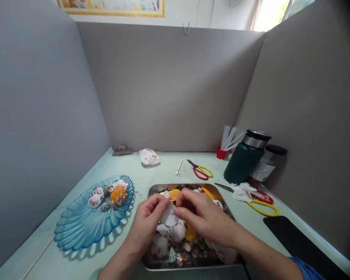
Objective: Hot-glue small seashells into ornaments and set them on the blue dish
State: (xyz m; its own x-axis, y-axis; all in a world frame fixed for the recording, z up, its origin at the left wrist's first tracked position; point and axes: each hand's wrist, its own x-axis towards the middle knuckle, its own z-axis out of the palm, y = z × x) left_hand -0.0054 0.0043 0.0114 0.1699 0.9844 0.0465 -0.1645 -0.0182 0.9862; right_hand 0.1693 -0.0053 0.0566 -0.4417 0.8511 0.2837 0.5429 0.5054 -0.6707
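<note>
Over the metal tray, my left hand and my right hand meet with fingers pinched. Both grip the upper edge of a white shell; the fingers hide part of it. Below and around it, the tray holds white shells, small spiral shells and orange pieces, among them an orange piece by my right hand. To the left lies a translucent blue scallop-shaped plate. On its right part sit several shells and an orange shell.
Behind the tray lie scissors, a white stick and a crumpled packet. At right are a green bottle, a jar, a red cup of strips, more scissors and a black phone-like slab. Grey panels surround the table.
</note>
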